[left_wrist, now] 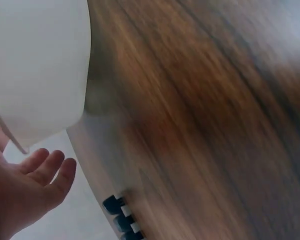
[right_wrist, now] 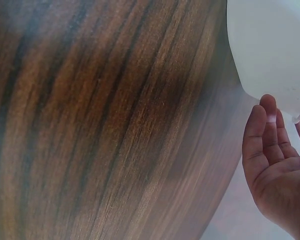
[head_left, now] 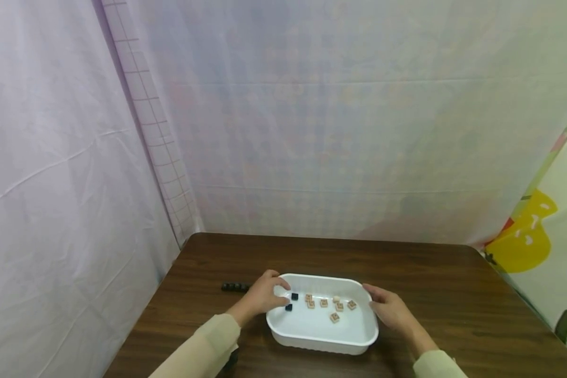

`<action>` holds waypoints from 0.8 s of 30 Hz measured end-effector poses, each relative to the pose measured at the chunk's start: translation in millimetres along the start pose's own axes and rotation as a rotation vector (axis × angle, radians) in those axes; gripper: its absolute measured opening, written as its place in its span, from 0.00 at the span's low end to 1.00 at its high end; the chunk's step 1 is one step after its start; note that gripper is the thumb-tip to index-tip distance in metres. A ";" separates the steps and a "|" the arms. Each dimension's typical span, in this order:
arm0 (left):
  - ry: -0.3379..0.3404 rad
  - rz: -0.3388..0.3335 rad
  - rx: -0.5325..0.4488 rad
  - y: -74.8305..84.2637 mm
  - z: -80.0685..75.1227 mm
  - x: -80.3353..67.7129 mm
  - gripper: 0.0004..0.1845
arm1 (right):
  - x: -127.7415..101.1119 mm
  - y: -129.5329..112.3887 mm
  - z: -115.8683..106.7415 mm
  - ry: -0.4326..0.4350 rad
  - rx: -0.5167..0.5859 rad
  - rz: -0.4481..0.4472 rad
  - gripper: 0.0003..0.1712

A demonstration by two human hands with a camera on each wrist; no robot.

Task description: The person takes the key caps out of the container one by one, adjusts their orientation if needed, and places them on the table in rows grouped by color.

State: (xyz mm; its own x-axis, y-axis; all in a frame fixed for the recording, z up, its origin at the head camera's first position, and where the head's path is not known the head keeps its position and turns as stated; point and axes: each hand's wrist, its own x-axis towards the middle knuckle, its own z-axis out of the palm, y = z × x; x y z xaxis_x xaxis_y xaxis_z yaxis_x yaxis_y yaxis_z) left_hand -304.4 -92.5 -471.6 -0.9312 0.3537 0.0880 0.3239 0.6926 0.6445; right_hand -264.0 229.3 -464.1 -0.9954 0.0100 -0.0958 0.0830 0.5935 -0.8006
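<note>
A white tray [head_left: 307, 329] sits in the lower centre of the head view. At the left of its floor lie two small black pieces [head_left: 295, 296]; square pale tiles with dark markings [head_left: 324, 303] are scattered from the middle toward the right. The left hand [head_left: 262, 295] grips the tray's left end, its thumb over the rim and its fingers outside. The right hand [head_left: 391, 310] grasps the right end; in the right wrist view its fingers reach up beside the tray's outer wall. Left of the tray, just beyond the left hand, a short row of black blocks [head_left: 234, 287] lies on the dark brown wooden table [head_left: 420, 283]. Pale sleeves [head_left: 212, 336] enter from the bottom edge, and a dark object, too hidden to identify, shows beside the left one. A pale patterned curtain [head_left: 340, 131] fills the upper frame, white cloth [head_left: 52, 157] hangs at the left, and a yellow shape [head_left: 524, 241] shows at the right.
</note>
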 end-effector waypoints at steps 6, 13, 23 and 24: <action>-0.024 0.005 0.066 4.5 6.3 2.4 0.13 | 0.7 1.7 -1.1 -0.001 -0.011 -0.005 0.28; -0.020 -0.104 0.228 13.3 10.7 4.2 0.10 | 0.5 0.9 -1.0 -0.001 -0.004 -0.011 0.28; -0.009 -0.146 0.520 20.3 19.3 7.9 0.08 | 0.9 2.5 0.6 0.006 0.003 -0.012 0.28; -0.012 -0.146 0.534 20.4 19.4 7.9 0.08 | 0.8 2.4 0.6 0.006 0.004 -0.009 0.28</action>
State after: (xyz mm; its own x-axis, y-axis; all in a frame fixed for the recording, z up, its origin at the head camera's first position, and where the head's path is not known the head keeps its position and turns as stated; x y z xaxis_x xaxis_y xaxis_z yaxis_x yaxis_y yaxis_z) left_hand -301.9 -63.3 -472.5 -0.9719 0.2349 0.0157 0.2340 0.9565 0.1743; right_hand -264.5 230.2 -466.4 -0.9963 0.0092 -0.0852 0.0742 0.5904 -0.8037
